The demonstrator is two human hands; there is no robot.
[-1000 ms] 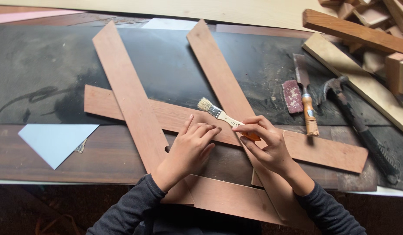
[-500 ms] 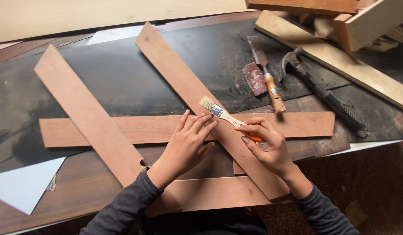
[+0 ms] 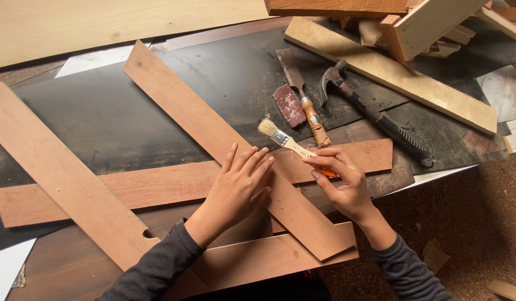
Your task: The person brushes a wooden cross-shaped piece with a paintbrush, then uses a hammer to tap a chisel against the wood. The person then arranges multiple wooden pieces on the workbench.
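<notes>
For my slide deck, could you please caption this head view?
Left hand flat on crossed reddish wooden slats; right hand holds a small pale-bristled paintbrush.

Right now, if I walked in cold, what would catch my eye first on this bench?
Probably the long reddish wooden slats crossed over each other on the dark mat. At their crossing the left hand lies flat on the wood, while the right hand grips a small paintbrush. Just behind, a chisel and a claw hammer lie beside a heap of pale offcuts.
</notes>
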